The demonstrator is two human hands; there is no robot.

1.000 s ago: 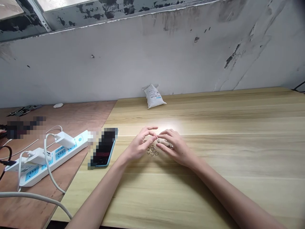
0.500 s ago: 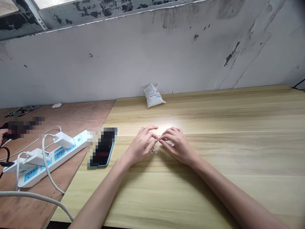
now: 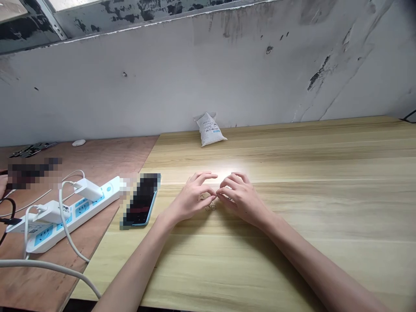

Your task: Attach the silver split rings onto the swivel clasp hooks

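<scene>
My left hand (image 3: 194, 196) and my right hand (image 3: 242, 197) meet fingertip to fingertip just above the wooden table. On each hand the thumb and index finger are pinched, with the other fingers loosely bent. What lies between the fingertips is too small and too covered to make out. Several small metal rings (image 3: 213, 207) lie on the table under and beside my left thumb. More shiny bits show partly behind the fingers of my right hand.
A white printed packet (image 3: 210, 132) stands near the wall. Left of my hands lies a phone (image 3: 141, 201), partly pixelated. A white power strip (image 3: 73, 216) with chargers and cables lies farther left, on a brown table (image 3: 123, 151). Another person's hand (image 3: 3, 184) shows at the left edge.
Both hands stay in nearly the same place, fingertips together. The left thumb and index finger have drawn closer together, and the right fingers have shifted slightly. The view has moved a little.
</scene>
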